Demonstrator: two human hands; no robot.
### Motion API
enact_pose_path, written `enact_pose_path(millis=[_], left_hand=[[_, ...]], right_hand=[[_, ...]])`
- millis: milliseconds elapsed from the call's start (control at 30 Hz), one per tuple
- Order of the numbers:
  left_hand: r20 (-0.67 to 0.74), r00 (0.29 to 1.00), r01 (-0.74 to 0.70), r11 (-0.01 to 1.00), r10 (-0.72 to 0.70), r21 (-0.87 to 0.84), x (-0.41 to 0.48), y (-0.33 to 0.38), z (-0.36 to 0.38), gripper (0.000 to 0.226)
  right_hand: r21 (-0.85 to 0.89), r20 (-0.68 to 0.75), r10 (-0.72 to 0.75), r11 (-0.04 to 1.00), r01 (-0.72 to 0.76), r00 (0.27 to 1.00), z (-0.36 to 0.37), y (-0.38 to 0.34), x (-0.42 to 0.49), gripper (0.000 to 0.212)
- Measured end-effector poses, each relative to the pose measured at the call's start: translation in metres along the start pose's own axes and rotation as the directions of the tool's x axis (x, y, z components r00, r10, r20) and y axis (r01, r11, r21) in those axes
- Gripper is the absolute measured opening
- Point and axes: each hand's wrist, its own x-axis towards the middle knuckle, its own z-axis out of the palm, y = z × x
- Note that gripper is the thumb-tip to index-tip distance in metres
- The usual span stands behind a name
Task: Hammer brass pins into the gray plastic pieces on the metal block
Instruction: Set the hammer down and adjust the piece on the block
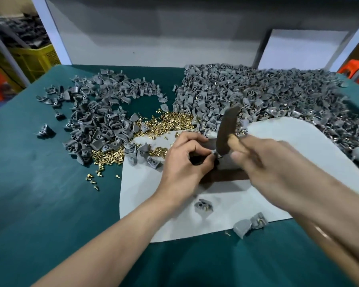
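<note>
My left hand (187,160) pinches a small gray plastic piece (214,152) on the metal block (230,162), which sits on a pale mat (236,195). Most of the piece is hidden by my fingers. My right hand (263,160) grips the wooden handle of a hammer (228,129). Its dark, motion-blurred head points down, with its lower end right at the piece. Loose brass pins (170,121) lie in a heap beyond my left hand.
A large pile of gray pieces (267,94) fills the back right of the green table (39,193), and a smaller pile (100,121) lies to the left. Two gray pieces with pins (203,206) (257,220) lie near the mat's front edge. Yellow crates (29,56) stand at the far left.
</note>
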Motion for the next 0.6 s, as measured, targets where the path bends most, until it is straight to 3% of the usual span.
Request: enact_pose_path(millis=[67, 133, 200, 267, 333, 433, 600], left_hand=[[0.011, 1.0, 0.0, 1.0, 0.0, -0.01, -0.002, 0.001, -0.001, 0.027], [0.004, 1.0, 0.026, 1.0, -0.026, -0.016, -0.001, 0.001, -0.001, 0.028], [-0.006, 0.999, 0.049, 0.999, -0.049, -0.021, 0.002, 0.001, 0.0, 0.024], [-0.002, 0.996, 0.091, 0.995, -0.091, -0.048, 0.003, 0.001, 0.0, 0.02], [0.012, 0.994, 0.113, 0.991, -0.113, -0.066, 0.002, 0.0, -0.001, 0.018], [0.031, 0.994, 0.111, 0.991, -0.109, -0.07, 0.002, 0.001, -0.001, 0.018], [0.025, 0.993, 0.117, 0.991, -0.115, -0.072, 0.001, 0.002, -0.002, 0.016]], right_hand=[[0.036, -0.014, -0.001, 0.999, 0.001, 1.0, 0.001, 0.009, -0.004, 0.027], [0.14, -0.18, 0.0, 0.99, 0.026, 0.984, -0.012, 0.019, -0.005, 0.032], [0.363, -0.25, 0.115, 0.931, -0.017, 0.961, -0.023, 0.03, -0.003, 0.036], [0.653, -0.127, 0.252, 0.749, -0.11, 0.959, -0.017, 0.047, 0.0, 0.032], [0.822, 0.081, 0.331, 0.511, -0.251, 0.94, -0.004, 0.063, 0.001, 0.031], [0.886, 0.256, 0.362, 0.283, -0.367, 0.896, 0.01, 0.079, -0.002, 0.034], [0.921, 0.345, 0.29, 0.077, -0.381, 0.893, 0.022, 0.087, -0.007, 0.021]])
